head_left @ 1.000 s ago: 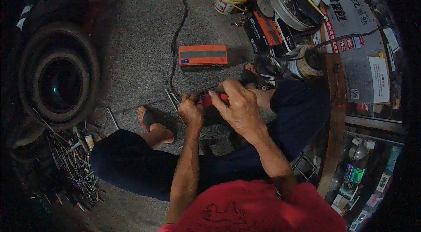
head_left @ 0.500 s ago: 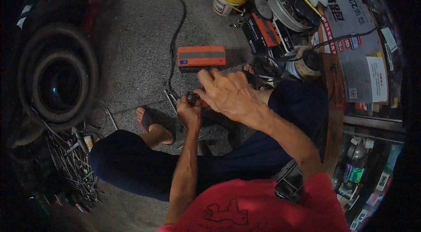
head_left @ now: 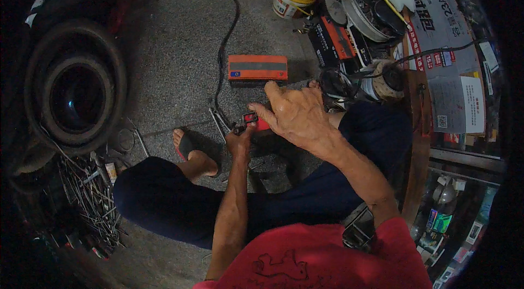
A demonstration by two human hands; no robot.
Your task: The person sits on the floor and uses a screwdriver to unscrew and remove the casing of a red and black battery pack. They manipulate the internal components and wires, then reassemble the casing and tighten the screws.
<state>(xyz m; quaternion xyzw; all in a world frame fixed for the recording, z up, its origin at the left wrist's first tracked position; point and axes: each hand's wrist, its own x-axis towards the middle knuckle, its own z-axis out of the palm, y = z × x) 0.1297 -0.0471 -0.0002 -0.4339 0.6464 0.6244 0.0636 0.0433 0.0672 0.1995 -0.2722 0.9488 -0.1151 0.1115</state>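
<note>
A small, hard-looking object in bright red and black [head_left: 250, 118] sits near the middle of the frame, a touch left of centre, gripped in the left hand [head_left: 240, 135]. Its left end shows a squarish black rim around a red face, turned up toward the camera, with a dark spot inside that is too small to make out. A plain red side runs off toward the right and slips beneath the right hand [head_left: 297, 117], so its full length and far end are hidden.
</note>
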